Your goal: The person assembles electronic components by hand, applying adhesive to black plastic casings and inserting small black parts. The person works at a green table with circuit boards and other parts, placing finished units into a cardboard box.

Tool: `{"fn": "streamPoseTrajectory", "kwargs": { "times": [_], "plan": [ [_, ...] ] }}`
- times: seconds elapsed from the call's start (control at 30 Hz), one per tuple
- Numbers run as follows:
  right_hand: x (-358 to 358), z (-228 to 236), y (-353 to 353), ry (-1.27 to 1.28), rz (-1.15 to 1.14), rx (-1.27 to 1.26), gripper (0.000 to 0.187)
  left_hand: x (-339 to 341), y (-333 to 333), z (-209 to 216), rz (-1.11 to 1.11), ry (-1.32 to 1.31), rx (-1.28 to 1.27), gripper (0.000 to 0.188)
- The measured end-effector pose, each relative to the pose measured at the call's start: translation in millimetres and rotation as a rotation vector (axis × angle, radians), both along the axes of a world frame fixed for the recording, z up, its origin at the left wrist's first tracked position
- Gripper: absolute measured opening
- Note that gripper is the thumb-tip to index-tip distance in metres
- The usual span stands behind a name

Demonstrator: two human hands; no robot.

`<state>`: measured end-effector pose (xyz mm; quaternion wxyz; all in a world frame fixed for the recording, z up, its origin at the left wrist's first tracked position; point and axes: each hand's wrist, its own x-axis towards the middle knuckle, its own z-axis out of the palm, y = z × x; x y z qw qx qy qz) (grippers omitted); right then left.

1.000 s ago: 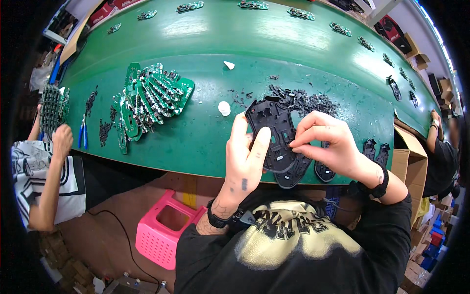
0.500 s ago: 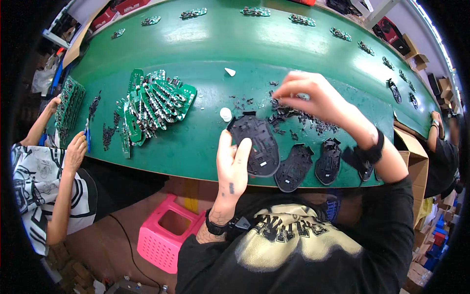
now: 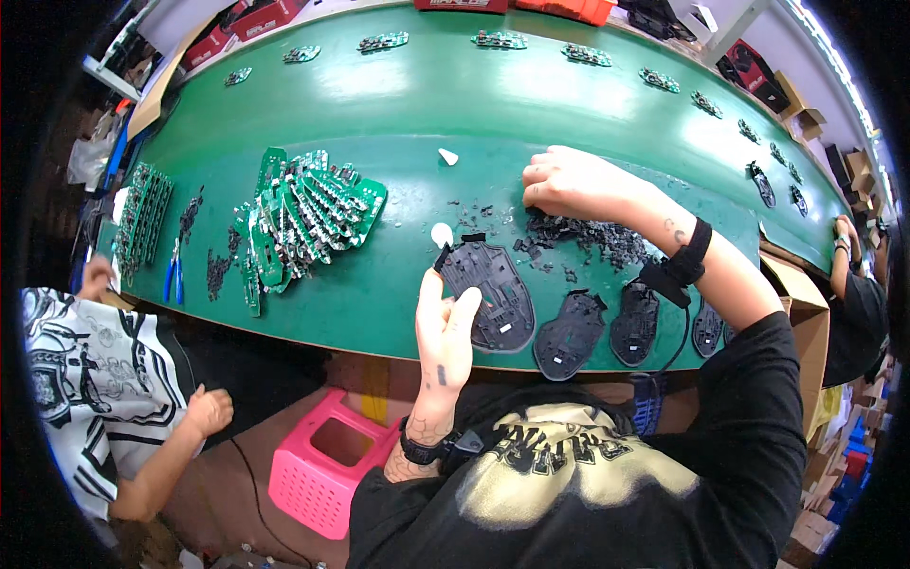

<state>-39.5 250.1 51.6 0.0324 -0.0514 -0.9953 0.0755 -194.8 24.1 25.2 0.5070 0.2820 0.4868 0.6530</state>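
My left hand (image 3: 444,327) rests flat at the near edge of the green belt (image 3: 493,104), its fingers on the left side of a black plastic mouse base (image 3: 495,296). My right hand (image 3: 567,184) reaches farther out, fingers curled down into a heap of small black parts (image 3: 592,238). Whether it has pinched one, I cannot tell. Three more black bases (image 3: 566,336) lie in a row to the right of the held one, under my right forearm.
A pile of green circuit boards (image 3: 303,213) lies to the left, with blue pliers (image 3: 172,273) and another board stack (image 3: 140,213) beyond. A person in a patterned shirt (image 3: 85,379) sits at my left, another person (image 3: 858,303) at the right. A pink basket (image 3: 327,465) stands below.
My right hand left the base and reached out to the heap of small black parts. My left hand laid the base flat on the belt and stays on it.
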Motion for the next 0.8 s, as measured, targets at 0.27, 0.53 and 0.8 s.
{"fn": "streamPoseTrajectory", "kwargs": {
  "times": [0.27,0.53,0.8],
  "plan": [
    [23,32,-46,0.458,-0.577,-1.121,0.008,22,20,10,0.011,0.048,-0.017,0.055],
    [60,26,-83,0.461,-0.803,-1.185,0.010,70,48,15,0.015,0.259,0.143,0.067],
    [94,22,-87,0.692,-0.989,-1.667,0.025,107,67,13,-0.039,0.474,0.280,0.066]
  ]
}}
